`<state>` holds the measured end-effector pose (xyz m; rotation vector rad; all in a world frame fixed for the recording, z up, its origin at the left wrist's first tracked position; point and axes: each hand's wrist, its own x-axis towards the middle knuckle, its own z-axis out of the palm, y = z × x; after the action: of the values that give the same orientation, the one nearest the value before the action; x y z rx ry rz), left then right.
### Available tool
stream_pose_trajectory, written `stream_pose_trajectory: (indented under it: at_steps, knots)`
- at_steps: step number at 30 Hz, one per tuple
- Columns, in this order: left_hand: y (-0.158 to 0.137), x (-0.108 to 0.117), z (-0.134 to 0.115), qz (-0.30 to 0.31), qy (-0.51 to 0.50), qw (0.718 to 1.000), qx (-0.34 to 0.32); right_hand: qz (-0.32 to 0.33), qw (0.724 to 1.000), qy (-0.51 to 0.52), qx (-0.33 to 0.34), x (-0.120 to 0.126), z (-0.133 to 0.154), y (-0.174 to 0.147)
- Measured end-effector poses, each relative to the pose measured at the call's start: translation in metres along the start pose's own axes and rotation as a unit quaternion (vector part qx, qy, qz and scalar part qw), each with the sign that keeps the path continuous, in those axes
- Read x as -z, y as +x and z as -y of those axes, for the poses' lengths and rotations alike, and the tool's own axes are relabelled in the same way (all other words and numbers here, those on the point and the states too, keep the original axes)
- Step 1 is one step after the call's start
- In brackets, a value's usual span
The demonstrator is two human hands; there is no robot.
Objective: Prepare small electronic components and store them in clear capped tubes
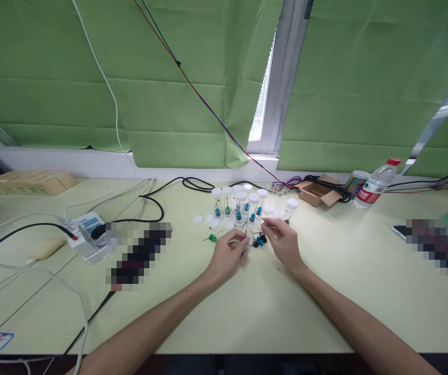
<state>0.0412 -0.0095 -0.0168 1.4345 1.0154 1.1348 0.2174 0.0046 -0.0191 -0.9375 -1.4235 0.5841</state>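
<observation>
My left hand is closed in a pinch around a thin dark stick that points upward. My right hand also has its fingertips pressed together, with a thin pale sliver at their tips too small to name. Between the hands lie several small blue and black pieces with thin stems. Left of them is a small green cluster. Behind the hands stand several clear vials with white caps, holding blue or green pieces on stems. Loose white caps lie by the vials.
An opened cardboard box and a tilted-looking water bottle are at the back right, beside a can. A power strip with tangled cables sits left. A phone lies right. Black cable runs along the back.
</observation>
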Motion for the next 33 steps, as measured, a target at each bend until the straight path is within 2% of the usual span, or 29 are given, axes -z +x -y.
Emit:
stream_pose_trajectory:
  at_steps: [7,13,15,18,20,22,24,26,29,33]
  knots:
    - [-0.006,-0.002,-0.002,0.021,0.037,0.999,-0.015,0.016,0.998,-0.061,0.012,0.006,-0.001,0.002]
    - [-0.007,-0.002,0.002,0.034,0.019,0.999,0.005,0.056,0.985,-0.16,0.025,0.02,0.018,0.016]
    - [-0.007,-0.003,0.003,0.038,0.006,0.999,0.012,0.11,0.982,-0.156,0.001,0.026,0.024,0.018]
    - [-0.007,-0.004,0.004,0.031,-0.011,0.999,0.013,0.232,0.962,-0.088,-0.111,0.037,0.028,0.015]
    - [-0.007,-0.004,0.002,0.027,-0.015,0.999,0.01,0.273,0.949,-0.045,-0.153,0.045,0.028,0.01]
    - [-0.008,-0.004,0.0,0.024,-0.019,0.999,0.013,0.291,0.942,-0.029,-0.167,0.053,0.027,0.003]
    - [-0.009,-0.004,-0.002,0.022,-0.023,0.999,0.018,0.29,0.943,-0.049,-0.159,0.06,0.028,-0.003]
    - [-0.009,-0.004,-0.004,0.02,-0.025,0.999,0.02,0.305,0.936,-0.117,-0.135,0.066,0.03,-0.01]
    - [-0.009,-0.004,-0.004,0.022,-0.02,0.999,0.018,0.341,0.907,-0.237,-0.065,0.071,0.037,-0.019]
    - [-0.009,-0.004,-0.004,0.025,-0.009,1.0,0.015,0.373,0.864,-0.338,-0.035,0.069,0.042,-0.03]
